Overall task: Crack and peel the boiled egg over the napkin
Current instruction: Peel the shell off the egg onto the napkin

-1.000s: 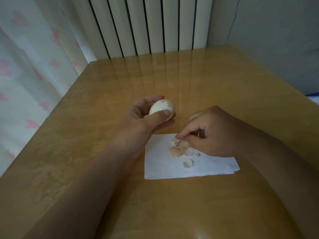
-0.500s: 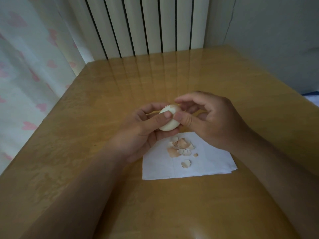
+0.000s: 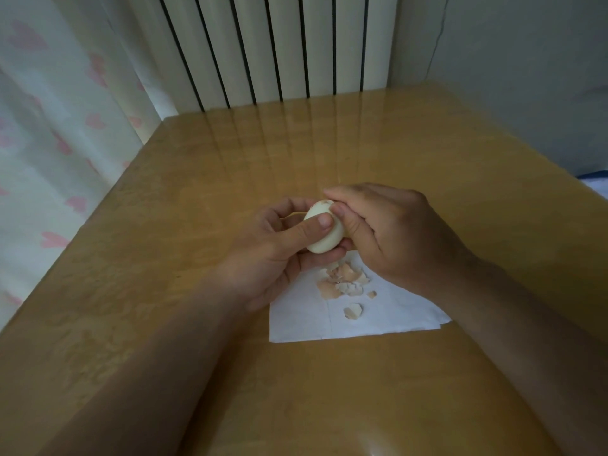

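The boiled egg [image 3: 325,236], mostly bare and white with a small patch of brownish shell left at its top, sits in my left hand [image 3: 279,248], thumb pressed across its front. My right hand [image 3: 391,232] meets it from the right, thumb and fingertips pinching at the shell patch on the egg's upper end. Both hands hover just behind the white napkin [image 3: 388,314], which lies flat on the table. A small heap of broken shell pieces [image 3: 343,281] rests on the napkin's far part, with one loose piece nearer me.
The wooden table [image 3: 230,159] has its left edge beside a pale curtain [image 3: 49,143] with pink hearts. A white ribbed radiator [image 3: 263,51] stands behind the far edge, and a grey wall closes the right side.
My right hand left the shell pile on the napkin, rose to the egg and now pinches at its top. My left hand lowered the egg slightly toward the napkin.
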A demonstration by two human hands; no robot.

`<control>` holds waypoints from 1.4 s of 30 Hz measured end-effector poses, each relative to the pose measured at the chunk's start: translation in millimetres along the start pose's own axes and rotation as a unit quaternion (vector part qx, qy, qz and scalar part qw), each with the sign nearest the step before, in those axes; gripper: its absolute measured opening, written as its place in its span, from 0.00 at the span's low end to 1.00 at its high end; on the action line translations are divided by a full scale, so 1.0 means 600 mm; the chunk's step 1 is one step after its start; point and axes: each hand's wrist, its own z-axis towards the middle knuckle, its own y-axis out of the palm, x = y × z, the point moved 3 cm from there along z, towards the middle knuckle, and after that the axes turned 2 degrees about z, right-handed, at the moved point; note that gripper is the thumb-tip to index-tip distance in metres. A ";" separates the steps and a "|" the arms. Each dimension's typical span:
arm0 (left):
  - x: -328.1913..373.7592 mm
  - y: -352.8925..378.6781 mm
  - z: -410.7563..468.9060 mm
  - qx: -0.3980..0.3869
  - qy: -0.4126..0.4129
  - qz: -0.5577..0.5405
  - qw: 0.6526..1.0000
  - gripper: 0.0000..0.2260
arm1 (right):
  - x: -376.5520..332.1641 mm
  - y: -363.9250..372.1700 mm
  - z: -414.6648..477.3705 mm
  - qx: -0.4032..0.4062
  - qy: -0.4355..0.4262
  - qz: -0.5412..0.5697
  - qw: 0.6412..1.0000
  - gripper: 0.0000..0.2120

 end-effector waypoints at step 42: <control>0.008 -0.005 -0.002 0.011 0.038 -0.006 0.999 0.13 | 0.008 -0.007 0.003 0.072 0.070 -0.008 0.995 0.09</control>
